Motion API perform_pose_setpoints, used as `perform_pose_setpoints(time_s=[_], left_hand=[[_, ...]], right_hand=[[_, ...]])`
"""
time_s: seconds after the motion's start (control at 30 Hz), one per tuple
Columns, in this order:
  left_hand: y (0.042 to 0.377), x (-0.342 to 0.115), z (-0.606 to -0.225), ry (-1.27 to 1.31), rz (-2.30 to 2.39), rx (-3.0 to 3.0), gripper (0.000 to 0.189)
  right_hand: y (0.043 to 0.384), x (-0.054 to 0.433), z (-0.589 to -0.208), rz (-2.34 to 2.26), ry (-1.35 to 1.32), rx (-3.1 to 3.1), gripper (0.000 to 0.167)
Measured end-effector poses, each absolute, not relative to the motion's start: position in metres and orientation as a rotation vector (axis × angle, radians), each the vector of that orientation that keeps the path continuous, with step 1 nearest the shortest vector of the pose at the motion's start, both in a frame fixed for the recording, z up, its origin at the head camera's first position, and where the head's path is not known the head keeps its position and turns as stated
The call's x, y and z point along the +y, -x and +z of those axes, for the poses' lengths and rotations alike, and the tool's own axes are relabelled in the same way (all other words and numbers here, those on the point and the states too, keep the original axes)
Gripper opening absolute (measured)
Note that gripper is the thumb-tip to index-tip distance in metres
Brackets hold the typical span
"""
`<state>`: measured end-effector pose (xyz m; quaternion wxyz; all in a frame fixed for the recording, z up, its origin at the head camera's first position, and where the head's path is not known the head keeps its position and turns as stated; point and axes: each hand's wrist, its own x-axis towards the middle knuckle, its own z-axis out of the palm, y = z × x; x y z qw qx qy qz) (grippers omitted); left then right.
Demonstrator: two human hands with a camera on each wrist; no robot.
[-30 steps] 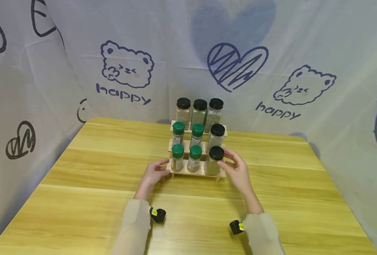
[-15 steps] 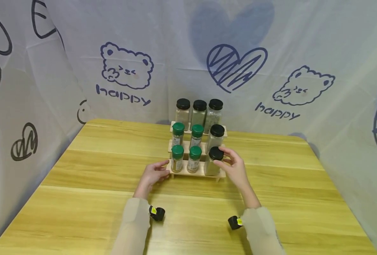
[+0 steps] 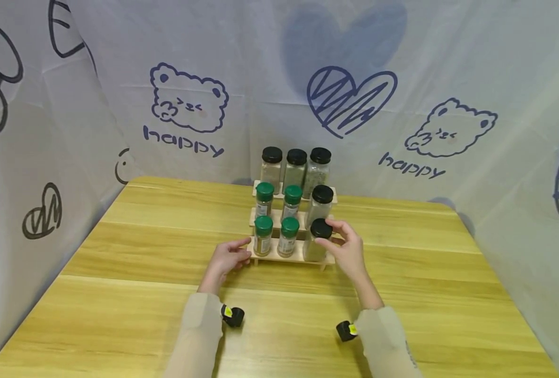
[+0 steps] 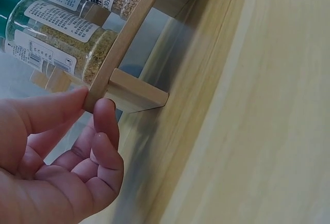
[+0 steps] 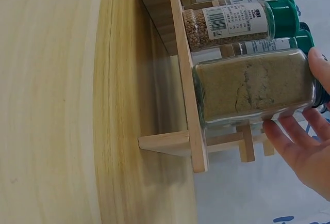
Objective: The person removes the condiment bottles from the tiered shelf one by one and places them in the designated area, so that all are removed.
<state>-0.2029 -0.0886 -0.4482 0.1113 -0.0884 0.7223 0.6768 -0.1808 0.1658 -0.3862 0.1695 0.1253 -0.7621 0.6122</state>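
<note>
A three-step wooden spice rack [image 3: 298, 253] stands on the table, bearing several spice jars. My left hand [image 3: 227, 259] pinches the left end of its lowest shelf [image 4: 131, 37] between thumb and finger, the other fingers curled below. At the shelf's right end sits a square glass spice jar [image 5: 252, 87] of brownish powder, upright, its base at the board. My right hand [image 3: 350, 254] grips this jar near its black lid [image 3: 321, 228], thumb on the near side and fingers round the far side. Two green-capped jars [image 3: 286, 242] stand left of it on the same shelf.
On the middle shelf are two green-capped jars [image 3: 264, 198] and a black-lidded jar [image 3: 320, 203]. Three black-lidded jars [image 3: 295, 170] fill the top shelf. The wooden table [image 3: 142, 294] ends at a white printed curtain [image 3: 260, 63] close behind the rack.
My right hand has shifted slightly left and closer in around the black-lidded jar's top. The left hand keeps its place on the rack's end, and the jars stand as before.
</note>
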Motion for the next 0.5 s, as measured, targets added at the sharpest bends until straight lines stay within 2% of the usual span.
perform_pose_setpoints(time_s=[0.5], left_hand=[[0.2040,-0.0891,-0.4499,0.264,1.964,2.148,0.038]], right_hand=[[0.1757,0.1726,-0.3838,1.659,-0.448,-2.010,0.037]])
